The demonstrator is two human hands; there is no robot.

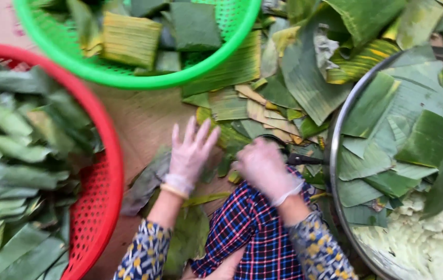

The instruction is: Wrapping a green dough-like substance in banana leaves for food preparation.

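Trimmed green banana-leaf strips [263,111], flat, scattered on the floor, just beyond both gloved hands

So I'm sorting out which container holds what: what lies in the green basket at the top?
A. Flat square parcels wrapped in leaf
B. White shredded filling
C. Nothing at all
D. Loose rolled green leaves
A: the green basket holds flat square leaf parcels, while loose leaves fill the red basket and the pale filling sits in the metal bowl.
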